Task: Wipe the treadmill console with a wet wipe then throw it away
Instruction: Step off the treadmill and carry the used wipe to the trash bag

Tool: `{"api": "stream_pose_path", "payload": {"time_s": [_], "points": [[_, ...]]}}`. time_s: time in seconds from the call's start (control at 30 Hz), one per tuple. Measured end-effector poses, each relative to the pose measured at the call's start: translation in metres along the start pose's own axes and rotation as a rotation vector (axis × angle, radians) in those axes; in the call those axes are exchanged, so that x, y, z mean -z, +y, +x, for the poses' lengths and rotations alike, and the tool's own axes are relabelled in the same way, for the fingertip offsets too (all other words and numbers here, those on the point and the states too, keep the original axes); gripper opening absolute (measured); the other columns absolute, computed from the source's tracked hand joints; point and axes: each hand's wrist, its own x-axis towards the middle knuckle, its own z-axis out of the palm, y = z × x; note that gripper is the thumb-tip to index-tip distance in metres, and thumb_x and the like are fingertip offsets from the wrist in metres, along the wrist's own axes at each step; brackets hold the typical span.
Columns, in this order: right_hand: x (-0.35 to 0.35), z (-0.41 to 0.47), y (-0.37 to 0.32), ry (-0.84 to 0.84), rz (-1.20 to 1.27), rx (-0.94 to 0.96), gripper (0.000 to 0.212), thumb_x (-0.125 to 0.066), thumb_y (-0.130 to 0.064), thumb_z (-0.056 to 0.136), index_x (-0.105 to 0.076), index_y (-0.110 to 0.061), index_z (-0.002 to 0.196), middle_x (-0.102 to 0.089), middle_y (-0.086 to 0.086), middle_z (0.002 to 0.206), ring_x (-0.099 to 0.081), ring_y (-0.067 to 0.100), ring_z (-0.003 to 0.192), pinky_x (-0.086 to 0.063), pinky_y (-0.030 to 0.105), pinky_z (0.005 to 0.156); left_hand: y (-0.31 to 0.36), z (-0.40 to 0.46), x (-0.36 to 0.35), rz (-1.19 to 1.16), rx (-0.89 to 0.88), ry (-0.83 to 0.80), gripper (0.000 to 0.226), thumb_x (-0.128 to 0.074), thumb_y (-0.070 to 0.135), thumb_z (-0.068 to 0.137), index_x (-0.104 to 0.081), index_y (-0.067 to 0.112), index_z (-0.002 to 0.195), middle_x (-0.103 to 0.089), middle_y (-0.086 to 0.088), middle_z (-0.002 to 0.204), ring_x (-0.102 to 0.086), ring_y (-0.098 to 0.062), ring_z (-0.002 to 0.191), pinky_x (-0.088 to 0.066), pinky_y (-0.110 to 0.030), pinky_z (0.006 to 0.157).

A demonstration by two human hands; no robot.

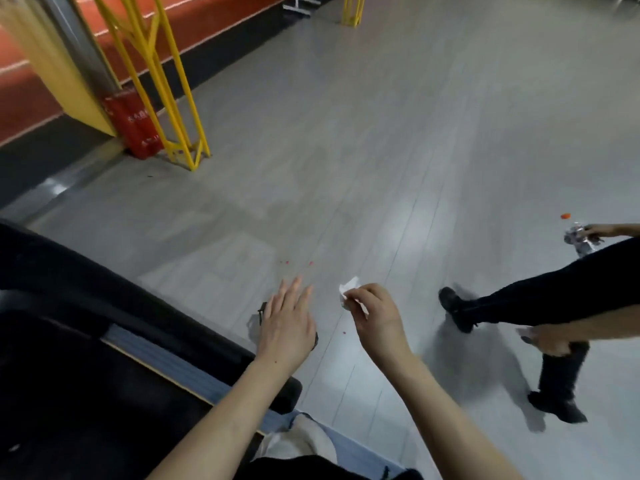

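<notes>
Both hands were out in front over the floor. Right hand (375, 315) was pinched shut on a small crumpled white wipe (349, 289), thumb and fingertips closed around it, the wad poking out past the knuckles toward the upper left. Left hand (287, 323) was flat and wide, fingers spread and straight, palm down, gripping nothing. Beneath that palm a small dark object (263, 310) peeked out on the floor; what it was could not be told.

Off to the lower left sat the treadmill (104, 341), black frame and a grey side strip, its rear end reaching just under the left forearm. No console showed in this view.

On the right, a second person in black trousers (568, 292) and dark shoes was mid-stride across the boards, one hand (599, 232) holding a crinkled plastic bottle (580, 242), another hand (547, 337) hanging lower. A tiny orange cap (566, 215) lay on the floor just above that bottle.

Grey plank floor (346, 150) all around, shiny in patches, with a few small red specks (286, 262) just ahead of the left fingers. Farther back on the left stood a yellow metal frame (173, 98), a red box (135, 129) tucked at its foot, and behind them a red running-track surface (214, 26) edged in black.
</notes>
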Motion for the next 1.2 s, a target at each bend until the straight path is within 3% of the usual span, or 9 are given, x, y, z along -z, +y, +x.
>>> {"api": "stream_pose_path", "payload": {"time_s": [0.07, 0.2, 0.4, 0.53, 0.67, 0.77, 0.87, 1.1, 1.2], "points": [[-0.002, 0.019, 0.012, -0.050, 0.016, 0.005, 0.008, -0.074, -0.005, 0.093, -0.075, -0.013, 0.096, -0.063, -0.002, 0.091, -0.059, 0.014, 0.089, -0.038, 0.007, 0.080, 0.002, 0.013, -0.004, -0.026, 0.050, -0.007, 0.059, -0.032, 0.032, 0.109, -0.017, 0.026, 0.165, -0.002, 0.002, 0.175, 0.007, -0.018, 0.161, -0.003, -0.043, 0.131], [-0.006, 0.044, 0.036, -0.141, 0.016, 0.006, 0.005, -0.072, -0.012, 0.096, -0.074, -0.016, 0.098, -0.063, -0.005, 0.094, -0.061, 0.015, 0.091, -0.047, 0.021, 0.080, 0.006, 0.032, -0.011, -0.039, 0.114, 0.002, 0.059, -0.031, 0.034, 0.108, -0.016, 0.027, 0.165, -0.003, 0.002, 0.175, 0.006, -0.019, 0.161, -0.004, -0.043, 0.131], [-0.025, 0.077, 0.075, -0.191, 0.019, 0.114, 0.008, -0.075, -0.009, 0.093, -0.074, -0.017, 0.094, -0.061, -0.006, 0.088, -0.060, 0.016, 0.083, -0.048, 0.026, 0.074, 0.015, 0.058, -0.029, -0.033, 0.240, 0.063, 0.059, -0.030, 0.034, 0.109, -0.017, 0.023, 0.165, -0.002, 0.002, 0.175, 0.004, -0.021, 0.161, -0.004, -0.044, 0.131], [-0.050, 0.106, 0.116, -0.249, 0.053, 0.193, 0.009, -0.077, -0.005, 0.090, -0.076, -0.013, 0.093, -0.063, -0.002, 0.088, -0.062, 0.019, 0.083, -0.043, 0.018, 0.076, 0.032, 0.081, -0.058, 0.002, 0.328, 0.082, 0.061, -0.029, 0.038, 0.108, -0.011, 0.026, 0.165, -0.001, 0.003, 0.175, 0.002, -0.022, 0.161, -0.006, -0.046, 0.130], [-0.088, 0.133, 0.180, -0.272, 0.091, 0.336, 0.011, -0.076, -0.002, 0.089, -0.074, -0.013, 0.091, -0.064, 0.001, 0.085, -0.060, 0.017, 0.080, -0.039, 0.015, 0.075, 0.052, 0.111, -0.117, 0.016, 0.404, 0.136, 0.061, -0.031, 0.037, 0.104, -0.020, 0.026, 0.164, -0.012, 0.002, 0.174, -0.008, -0.025, 0.161, -0.012, -0.046, 0.129], [-0.129, 0.148, 0.243, -0.294, 0.141, 0.455, 0.010, -0.074, -0.005, 0.091, -0.073, -0.015, 0.092, -0.064, 0.000, 0.086, -0.063, 0.020, 0.081, -0.042, 0.019, 0.074, 0.052, 0.143, -0.179, 0.057, 0.446, 0.230, 0.063, -0.028, 0.039, 0.097, -0.038, 0.023, 0.157, -0.034, -0.003, 0.168, -0.026, -0.029, 0.157, -0.029, -0.049, 0.122], [-0.161, 0.156, 0.303, -0.337, 0.189, 0.595, 0.010, -0.076, -0.003, 0.089, -0.073, -0.013, 0.090, -0.065, 0.004, 0.084, -0.062, 0.024, 0.077, -0.047, 0.027, 0.070, 0.053, 0.168, -0.246, 0.107, 0.557, 0.229, 0.058, -0.038, 0.038, 0.104, -0.033, 0.022, 0.159, -0.030, -0.005, 0.170, -0.021, -0.029, 0.158, -0.028, -0.047, 0.123], [-0.116, 0.146, 0.365, -0.481, 0.281, 0.691, 0.010, -0.075, 0.001, 0.088, -0.074, -0.009, 0.089, -0.065, 0.006, 0.085, -0.056, 0.018, 0.089, -0.037, 0.017, 0.077, 0.120, 0.160, -0.292, 0.075, 0.699, 0.270, 0.057, -0.042, 0.033, 0.104, -0.036, 0.017, 0.158, -0.030, -0.006, 0.169, -0.022, -0.029, 0.158, -0.023, -0.046, 0.126], [-0.110, 0.149, 0.375, -0.529, 0.263, 0.681, 0.011, -0.076, -0.001, 0.088, -0.074, -0.012, 0.092, -0.065, 0.004, 0.085, -0.058, 0.019, 0.081, -0.037, 0.018, 0.075, 0.142, 0.152, -0.299, 0.071, 0.747, 0.286, 0.053, -0.043, 0.033, 0.103, -0.040, 0.019, 0.155, -0.038, -0.005, 0.165, -0.029, -0.028, 0.155, -0.027, -0.045, 0.123]]}}
